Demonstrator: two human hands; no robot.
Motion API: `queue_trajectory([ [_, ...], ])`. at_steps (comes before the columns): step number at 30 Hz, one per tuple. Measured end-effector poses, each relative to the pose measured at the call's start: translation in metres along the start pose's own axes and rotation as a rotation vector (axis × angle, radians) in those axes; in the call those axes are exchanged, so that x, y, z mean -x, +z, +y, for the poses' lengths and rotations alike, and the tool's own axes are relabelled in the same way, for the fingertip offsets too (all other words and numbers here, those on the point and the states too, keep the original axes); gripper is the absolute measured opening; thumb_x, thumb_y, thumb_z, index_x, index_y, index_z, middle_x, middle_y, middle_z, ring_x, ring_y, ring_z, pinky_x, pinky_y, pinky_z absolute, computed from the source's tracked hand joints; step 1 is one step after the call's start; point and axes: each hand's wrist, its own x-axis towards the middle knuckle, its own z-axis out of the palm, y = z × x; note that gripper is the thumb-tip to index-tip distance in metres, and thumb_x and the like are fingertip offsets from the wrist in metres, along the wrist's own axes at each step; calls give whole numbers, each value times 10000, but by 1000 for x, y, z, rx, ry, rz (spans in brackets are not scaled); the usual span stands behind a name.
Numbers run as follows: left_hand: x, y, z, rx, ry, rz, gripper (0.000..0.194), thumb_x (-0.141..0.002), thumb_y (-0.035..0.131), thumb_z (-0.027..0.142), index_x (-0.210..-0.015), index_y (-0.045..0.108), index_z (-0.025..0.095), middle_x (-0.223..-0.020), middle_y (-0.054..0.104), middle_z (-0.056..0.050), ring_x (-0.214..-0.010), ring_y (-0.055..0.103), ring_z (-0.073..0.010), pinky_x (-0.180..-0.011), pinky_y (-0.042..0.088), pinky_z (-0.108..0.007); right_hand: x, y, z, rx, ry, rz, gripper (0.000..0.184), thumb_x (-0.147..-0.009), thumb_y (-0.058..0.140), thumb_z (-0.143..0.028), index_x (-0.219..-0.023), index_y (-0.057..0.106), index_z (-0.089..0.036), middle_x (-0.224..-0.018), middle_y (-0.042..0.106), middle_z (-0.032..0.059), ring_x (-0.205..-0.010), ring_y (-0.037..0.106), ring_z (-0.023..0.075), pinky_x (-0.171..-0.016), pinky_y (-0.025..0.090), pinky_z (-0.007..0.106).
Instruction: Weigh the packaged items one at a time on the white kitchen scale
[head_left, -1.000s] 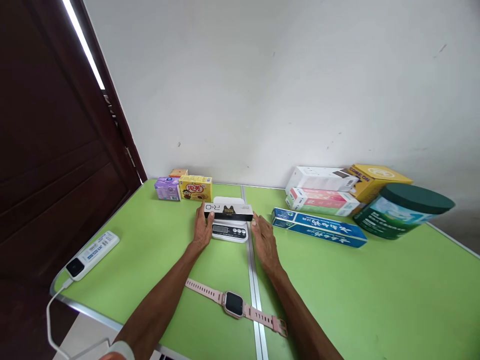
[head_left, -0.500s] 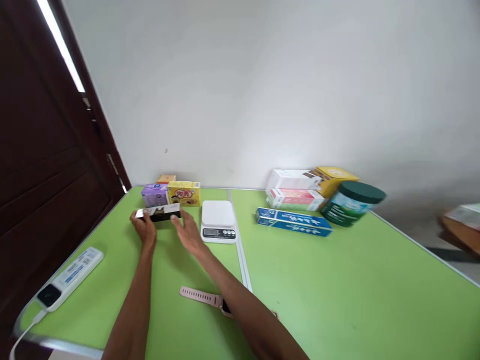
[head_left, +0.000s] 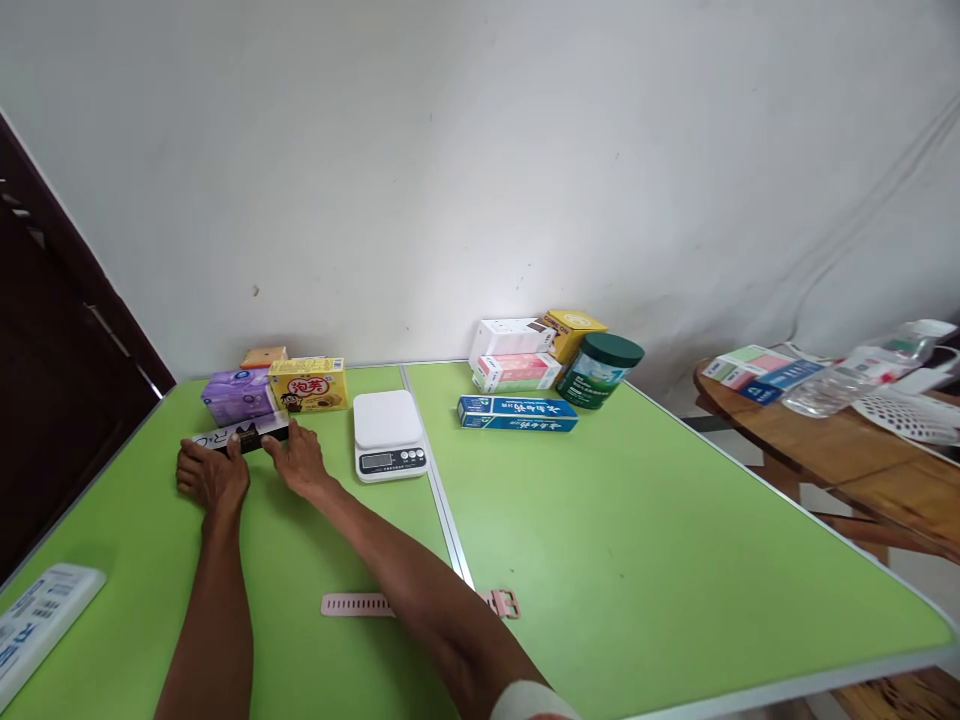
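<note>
A slim black and white box [head_left: 255,432] lies in front of the purple box [head_left: 238,396] and the yellow box [head_left: 309,384] at the table's back left. My left hand [head_left: 211,474] is closed on its left end, thumb along the near side. At the right end, my right hand [head_left: 298,460] grips it between thumb and fingers. Just right of that hand sits a white kitchen scale [head_left: 390,432] with nothing on its platform. Beneath my right forearm is a pink-strapped watch [head_left: 356,604], its middle hidden.
Toward the back right stand a blue toothpaste box [head_left: 517,413], a pink and white box [head_left: 516,372], a white box [head_left: 508,340], a yellow carton [head_left: 574,325] and a green-lidded tub [head_left: 600,372]. A white device [head_left: 46,620] lies front left. Beyond the table, a wooden surface [head_left: 847,465] holds a plastic bottle [head_left: 862,375].
The view has swung right. My right hand, apart from the slim box before, has closed on its right end. The box has come down toward the table, beside the purple and yellow boxes.
</note>
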Motion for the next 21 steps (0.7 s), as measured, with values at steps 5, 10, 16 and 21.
queue_trajectory([
  [5, 4, -1, -1, 98, 2, 83, 924, -909, 569, 516, -1604, 228, 11, -1651, 279, -340, -1512, 304, -505, -1225, 245, -660, 29, -11, -5, -18, -69, -61, 824, -975, 684, -439, -1612, 341, -43, -1637, 435, 260, -1549, 375, 385, -1253, 339, 546],
  [10, 4, -11, -2, 196, 19, 197, 888, -901, 564, 434, -1576, 243, -45, -1629, 278, -356, -1529, 283, -486, -1262, 212, -634, 81, -72, 19, -74, -337, 39, 690, -1027, 570, -523, -1610, 412, -190, -1619, 484, 161, -1514, 429, 322, -1249, 376, 548],
  [16, 40, -21, 45, 341, 294, 238, 823, -943, 523, 407, -1583, 219, -11, -1630, 241, -337, -1578, 213, -435, -1305, 154, -615, 126, -217, 152, 37, -240, 785, 523, -1004, 511, -527, -1394, 628, -198, -1396, 649, 176, -1332, 566, 324, -1165, 443, 575],
  [21, 162, -3, 119, 556, 646, -157, 792, -994, 519, 491, -1634, 243, 114, -1714, 241, -238, -1624, 199, -351, -1333, 170, -545, 145, -312, 259, 92, 116, 1139, 812, -927, 427, -686, -1414, 579, -54, -1397, 600, 289, -1356, 504, 416, -1163, 373, 655],
])
